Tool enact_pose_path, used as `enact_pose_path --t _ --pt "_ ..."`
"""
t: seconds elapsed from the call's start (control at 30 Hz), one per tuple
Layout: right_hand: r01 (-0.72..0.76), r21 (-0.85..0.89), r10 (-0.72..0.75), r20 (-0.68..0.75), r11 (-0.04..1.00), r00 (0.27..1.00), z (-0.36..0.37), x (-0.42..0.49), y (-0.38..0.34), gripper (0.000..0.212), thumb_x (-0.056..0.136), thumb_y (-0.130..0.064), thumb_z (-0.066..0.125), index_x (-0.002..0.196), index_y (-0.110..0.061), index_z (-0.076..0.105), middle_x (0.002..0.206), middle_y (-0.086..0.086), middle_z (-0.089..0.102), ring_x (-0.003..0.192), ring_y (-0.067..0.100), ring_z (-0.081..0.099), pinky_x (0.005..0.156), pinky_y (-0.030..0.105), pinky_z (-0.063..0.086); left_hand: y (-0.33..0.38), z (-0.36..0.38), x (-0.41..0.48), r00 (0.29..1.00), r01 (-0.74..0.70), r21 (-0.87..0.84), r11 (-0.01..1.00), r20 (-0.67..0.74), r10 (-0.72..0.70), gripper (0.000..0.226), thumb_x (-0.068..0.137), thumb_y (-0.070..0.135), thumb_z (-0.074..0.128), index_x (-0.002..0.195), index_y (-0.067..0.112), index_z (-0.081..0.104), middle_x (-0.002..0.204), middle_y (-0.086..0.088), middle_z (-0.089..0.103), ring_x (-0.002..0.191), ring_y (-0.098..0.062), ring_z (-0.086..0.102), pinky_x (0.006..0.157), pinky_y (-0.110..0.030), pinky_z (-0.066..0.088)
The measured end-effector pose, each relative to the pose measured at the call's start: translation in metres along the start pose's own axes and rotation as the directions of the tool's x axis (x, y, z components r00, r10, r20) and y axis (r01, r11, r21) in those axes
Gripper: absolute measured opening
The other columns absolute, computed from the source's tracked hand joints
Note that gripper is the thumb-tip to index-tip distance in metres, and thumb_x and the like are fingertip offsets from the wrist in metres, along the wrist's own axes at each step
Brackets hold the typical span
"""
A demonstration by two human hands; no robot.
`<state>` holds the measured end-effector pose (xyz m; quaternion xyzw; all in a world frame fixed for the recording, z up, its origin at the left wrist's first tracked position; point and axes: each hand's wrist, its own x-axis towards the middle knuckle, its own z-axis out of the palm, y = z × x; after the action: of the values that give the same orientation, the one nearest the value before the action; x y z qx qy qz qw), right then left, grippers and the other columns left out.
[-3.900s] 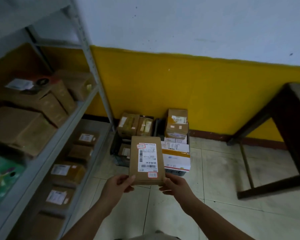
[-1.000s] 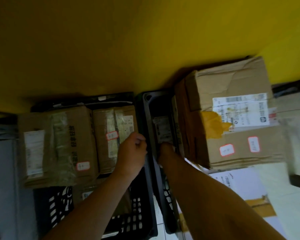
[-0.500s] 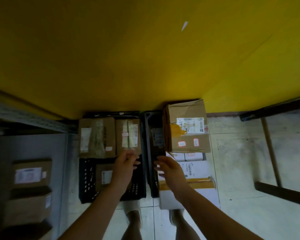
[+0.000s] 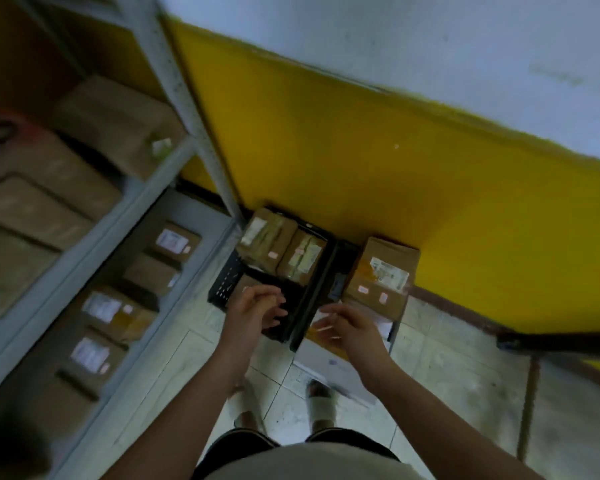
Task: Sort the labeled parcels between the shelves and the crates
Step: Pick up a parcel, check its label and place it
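Two black crates stand on the floor against the yellow wall. The left crate holds two upright labeled brown parcels. A labeled parcel stands on edge in the right crate, next to a larger labeled cardboard box. My left hand hovers above the left crate, fingers loosely spread, holding nothing. My right hand hovers over the front of the right crate, also holding nothing. The view is blurred.
A grey metal shelf unit fills the left side, with labeled parcels on its lower level and larger boxes above. White flat parcels lie by my feet. A dark wooden frame stands at right.
The slim labeled parcel I held has been set into the right crate. Both hands have drawn back from the crates and hold nothing, and the view has pulled up and away.
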<state>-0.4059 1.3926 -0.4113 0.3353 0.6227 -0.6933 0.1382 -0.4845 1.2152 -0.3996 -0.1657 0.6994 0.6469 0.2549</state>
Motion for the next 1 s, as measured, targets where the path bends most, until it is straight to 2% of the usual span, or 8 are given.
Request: enact_pose_path --t 0.1,0.17,0.27,0.37,0.5,0.57,0.73,1.0 --pt "0.115 -0.063 -0.102 0.172 0.991 0.98 0.042 -0.027 -0.038 0.023 0.103 -0.008 0.045 0.106 -0.01 0.068 0.095 0.013 0.075 0.087 0.026 0.072 0.078 0.033 0.059 0.009 -0.048 -0.059 0.979 -0.127 -0.111 0.986 -0.174 0.107 0.017 0.099 0.007 0.055 0.106 0.006 0.071 0.101 -0.015 0.075 0.091 -0.029 0.071 0.077 -0.035 0.055" --pt "0.209 -0.079 -0.172 0.329 0.975 0.928 0.085 -0.048 -0.057 0.021 0.102 -0.007 0.047 0.105 -0.008 0.068 0.096 0.014 0.074 0.086 0.025 0.071 0.081 0.036 0.057 0.013 -0.092 -0.097 0.937 -0.206 -0.171 0.963 -0.319 0.144 0.019 0.1 0.006 0.053 0.106 0.006 0.071 0.103 -0.015 0.074 0.09 -0.029 0.071 0.077 -0.036 0.054" --pt "0.365 -0.084 -0.261 0.556 0.927 0.79 0.166 -0.092 -0.07 0.019 0.102 -0.008 0.049 0.103 -0.012 0.068 0.091 0.011 0.075 0.081 0.022 0.072 0.078 0.033 0.058 0.013 -0.161 -0.162 0.828 -0.345 -0.201 0.917 -0.525 0.197 0.019 0.099 0.003 0.052 0.107 0.004 0.07 0.103 -0.016 0.073 0.083 -0.024 0.07 0.075 -0.036 0.053" --pt "0.441 -0.048 -0.267 0.735 0.896 0.623 0.253 -0.153 -0.061 0.021 0.102 -0.005 0.049 0.1 -0.016 0.067 0.081 0.005 0.073 0.072 0.016 0.069 0.068 0.022 0.055 0.0 -0.225 -0.24 0.674 -0.482 -0.192 0.855 -0.704 0.222 0.019 0.098 0.001 0.053 0.108 0.002 0.069 0.096 -0.016 0.072 0.08 -0.023 0.068 0.073 -0.035 0.051" --pt "0.489 -0.007 -0.219 0.888 0.872 0.404 0.347 -0.244 -0.02 0.021 0.101 -0.003 0.049 0.099 -0.013 0.067 0.079 0.003 0.073 0.067 0.013 0.067 0.063 0.021 0.053 -0.046 -0.299 -0.354 0.476 -0.601 -0.187 0.777 -0.865 0.16 0.018 0.096 -0.001 0.054 0.106 0.003 0.07 0.093 -0.014 0.072 0.081 -0.024 0.065 0.075 -0.033 0.049" --pt "0.5 -0.009 -0.184 0.924 0.866 0.336 0.384 -0.286 0.006 0.02 0.101 -0.003 0.05 0.099 -0.013 0.067 0.083 0.005 0.074 0.07 0.015 0.069 0.063 0.021 0.054 -0.076 -0.333 -0.408 0.394 -0.624 -0.168 0.763 -0.911 0.122 0.018 0.095 -0.001 0.055 0.106 0.003 0.069 0.092 -0.013 0.072 0.081 -0.024 0.066 0.075 -0.033 0.05" --pt "0.475 -0.033 -0.129 0.944 0.879 0.303 0.449 -0.353 0.06 0.019 0.102 -0.009 0.05 0.11 -0.004 0.067 0.1 0.011 0.076 0.094 0.028 0.072 0.077 0.03 0.057 -0.141 -0.401 -0.495 0.288 -0.634 -0.148 0.759 -0.956 0.055 0.019 0.095 0.001 0.055 0.109 0.004 0.069 0.092 -0.007 0.074 0.082 -0.019 0.069 0.073 -0.03 0.052" --pt "0.489 -0.112 -0.12 0.9 0.865 0.419 0.517 -0.358 0.081 0.02 0.102 -0.009 0.05 0.11 -0.007 0.068 0.103 0.008 0.076 0.099 0.025 0.072 0.09 0.04 0.056 -0.165 -0.495 -0.489 0.389 -0.559 -0.215 0.801 -0.921 0.024 0.015 0.094 0.008 0.063 0.108 0.007 0.069 0.105 -0.014 0.072 0.094 -0.025 0.069 0.087 -0.044 0.051"
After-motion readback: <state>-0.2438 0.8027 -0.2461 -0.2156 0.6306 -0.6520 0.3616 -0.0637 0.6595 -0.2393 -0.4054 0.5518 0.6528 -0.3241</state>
